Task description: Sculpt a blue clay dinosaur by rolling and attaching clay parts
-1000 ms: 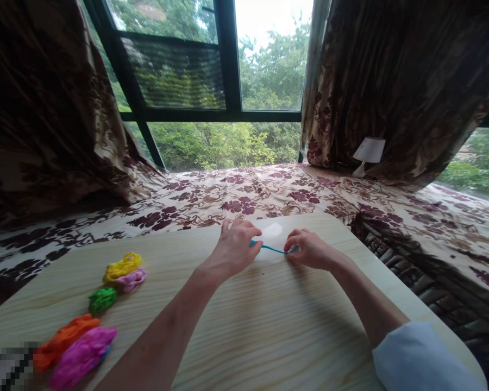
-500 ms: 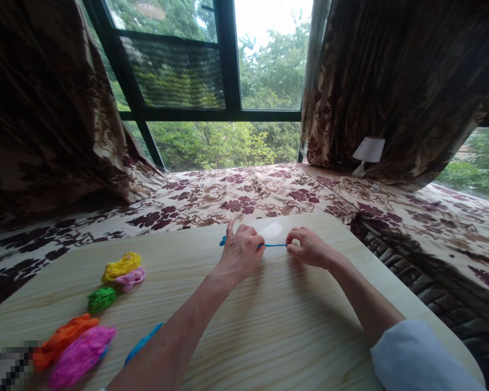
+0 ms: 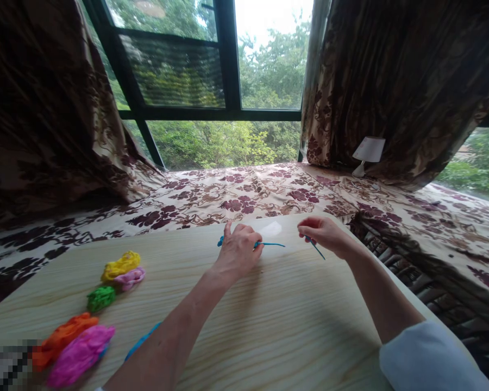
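Pinching a thin blue clay strand [image 3: 272, 244] near the far edge of the counter [image 3: 269, 326], the left hand [image 3: 239, 247] has its fingers clamped on it, the loose end pointing right. The right hand [image 3: 325, 233], apart from that strand, holds a separate blue piece [image 3: 318, 251] between fingers pressed together, its tip slanting down. To the left lie a yellow lump [image 3: 120, 266], a green lump [image 3: 101, 298] and an orange lump [image 3: 63, 338].
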`<action>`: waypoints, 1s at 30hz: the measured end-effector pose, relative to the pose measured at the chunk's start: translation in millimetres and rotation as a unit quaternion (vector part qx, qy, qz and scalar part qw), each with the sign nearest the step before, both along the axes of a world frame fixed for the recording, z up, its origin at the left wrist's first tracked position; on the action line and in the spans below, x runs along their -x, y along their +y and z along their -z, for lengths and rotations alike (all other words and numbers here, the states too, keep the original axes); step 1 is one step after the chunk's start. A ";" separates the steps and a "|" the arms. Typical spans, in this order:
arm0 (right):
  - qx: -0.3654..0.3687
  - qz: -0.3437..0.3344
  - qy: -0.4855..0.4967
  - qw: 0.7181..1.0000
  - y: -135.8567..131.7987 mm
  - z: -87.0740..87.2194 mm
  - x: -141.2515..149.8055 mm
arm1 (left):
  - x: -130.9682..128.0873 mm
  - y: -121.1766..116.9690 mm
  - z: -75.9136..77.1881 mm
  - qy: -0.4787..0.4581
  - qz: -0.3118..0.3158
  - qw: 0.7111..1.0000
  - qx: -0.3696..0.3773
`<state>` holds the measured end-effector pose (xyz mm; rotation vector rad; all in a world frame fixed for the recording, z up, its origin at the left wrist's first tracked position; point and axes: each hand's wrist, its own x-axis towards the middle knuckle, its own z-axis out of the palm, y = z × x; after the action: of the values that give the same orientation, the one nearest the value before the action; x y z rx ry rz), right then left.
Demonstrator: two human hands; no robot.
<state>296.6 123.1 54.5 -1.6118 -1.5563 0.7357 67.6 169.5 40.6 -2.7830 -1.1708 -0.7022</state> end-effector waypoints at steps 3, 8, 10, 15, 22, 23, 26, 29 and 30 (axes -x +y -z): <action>0.012 -0.089 0.074 0.993 -7.9 -9.8 25.6 | 3.6 4.7 -7.0 -0.019 -0.001 0.999 0.048; 0.090 -0.225 0.173 0.955 -18.8 2.8 77.4 | 17.2 17.4 -21.4 -0.031 -0.020 0.996 0.081; 0.076 -0.248 0.111 0.960 -23.6 8.1 89.7 | 22.8 20.5 -24.1 -0.028 -0.021 0.996 0.081; 0.006 -0.234 0.065 0.970 -22.9 4.9 86.9 | 29.7 21.3 -24.5 -0.015 -0.011 0.996 0.088; -0.184 -0.027 -0.065 0.980 1.9 25.4 64.5 | 29.0 18.7 -18.1 0.016 0.009 0.995 0.101; -0.187 -0.027 -0.080 0.979 2.4 29.6 65.4 | 28.4 18.4 -17.1 0.020 0.011 0.995 0.102; -0.195 -0.032 -0.127 0.972 1.1 37.1 71.0 | 26.3 17.3 -15.8 0.022 0.014 0.995 0.100; -0.199 -0.026 -0.161 0.966 -0.1 37.8 74.5 | 24.2 15.8 -17.5 0.013 0.019 0.995 0.098; -0.200 -0.023 -0.170 0.965 -0.1 37.3 74.5 | 23.6 15.2 -18.5 0.008 0.023 0.995 0.099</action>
<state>222.1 123.0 17.1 -1.4474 -1.8484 0.1452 44.1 184.7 59.1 -2.9797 -1.2415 -0.5945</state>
